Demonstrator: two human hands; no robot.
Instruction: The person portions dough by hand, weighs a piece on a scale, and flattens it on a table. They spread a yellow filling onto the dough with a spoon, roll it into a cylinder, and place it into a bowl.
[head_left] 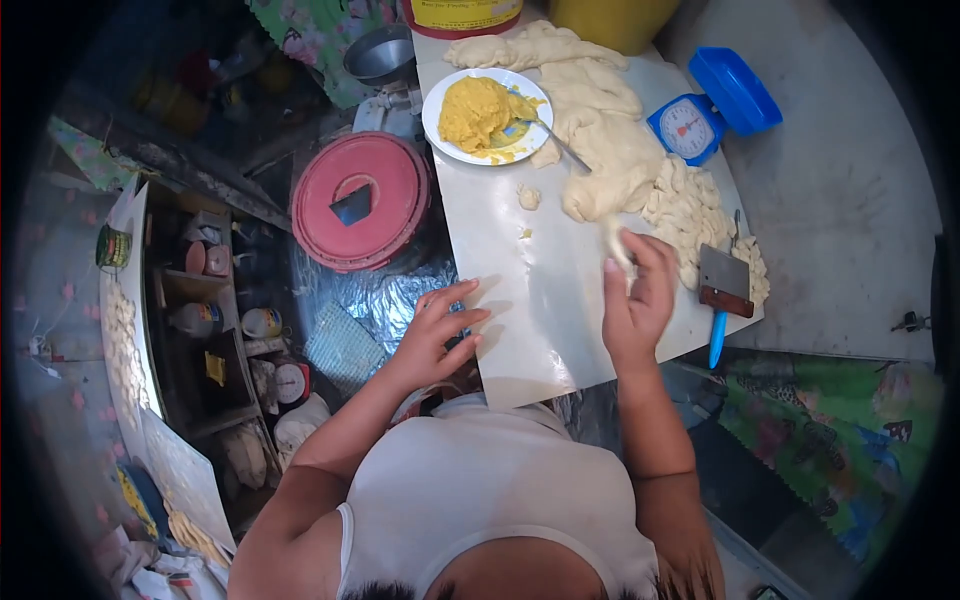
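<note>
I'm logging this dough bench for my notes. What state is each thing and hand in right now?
Left hand: open, fingers spread at the sheet's edge.
Right hand: pinching a dough piece.
Dough mass: stretched out, partly cut into lumps.
Plate: holds yellow filling and a spoon.
Scraper: lying flat, unused.
Scale: nothing on it.
Red lid: closed.

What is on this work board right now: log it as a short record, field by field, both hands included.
surface: pale board
left hand: open, fingers spread, resting on the board's left edge
right hand: pinching a strip of dough at the end of the dough mass
plate: white, holds yellow filling and a spoon
scraper: blue handle, lying beside cut dough pieces
scale: blue, right of the dough
</note>
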